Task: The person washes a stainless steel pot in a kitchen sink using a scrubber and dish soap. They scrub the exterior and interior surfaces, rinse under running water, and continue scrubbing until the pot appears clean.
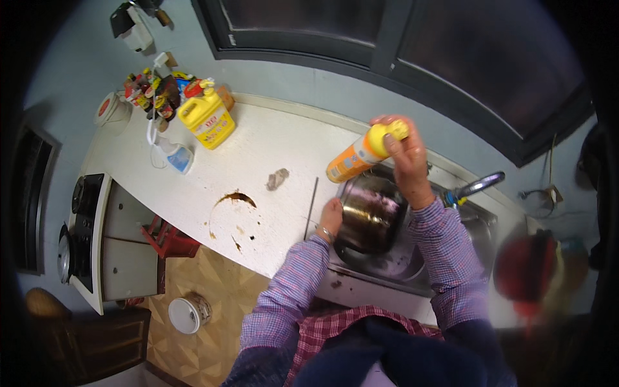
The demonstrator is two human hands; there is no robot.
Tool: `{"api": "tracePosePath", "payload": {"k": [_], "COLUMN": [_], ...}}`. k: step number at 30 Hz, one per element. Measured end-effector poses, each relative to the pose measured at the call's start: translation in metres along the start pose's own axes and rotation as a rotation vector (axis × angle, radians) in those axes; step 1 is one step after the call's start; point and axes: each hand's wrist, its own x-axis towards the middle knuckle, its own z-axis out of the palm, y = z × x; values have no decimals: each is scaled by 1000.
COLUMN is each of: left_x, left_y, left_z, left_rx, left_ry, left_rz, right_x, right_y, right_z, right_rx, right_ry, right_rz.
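My right hand (pixel 411 162) grips an orange spray can (pixel 350 162) around its yellow upper end. The can is tilted, its bottom end pointing left above the back edge of the sink (pixel 416 285). At the left edge of a metal pot (pixel 370 220), my left hand (pixel 332 216) holds on with its fingers partly hidden. The pot rests tilted in the sink's left part, its shiny surface stained brown and dark. Left of my hand, a thin dark rod (pixel 311 208) lies on the white countertop (pixel 275 130). A greyish scrubbing pad (pixel 277 179) lies farther left.
Brown ring-shaped residue (pixel 239 197) marks the countertop. A yellow jug (pixel 208 118), a spray bottle (pixel 178 157) and several condiment bottles (pixel 162 104) stand at the back left. A faucet (pixel 478 186) rises behind the sink. A white bucket (pixel 184 315) and red stool (pixel 169 239) stand below.
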Motion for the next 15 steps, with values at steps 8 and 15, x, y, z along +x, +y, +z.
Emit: {"api": "tracePosePath", "payload": {"k": [8, 15], "left_x": [1, -13], "left_y": [4, 11], "left_z": [-4, -2], "left_rx": [52, -9], "left_ry": [-56, -36], "left_rz": [-18, -29], "right_x": [-45, -198], "right_y": [-51, 13], "right_z": [-57, -59], "right_rx": [-133, -375], "right_ry": [-55, -60], "right_rz": [338, 759]}}
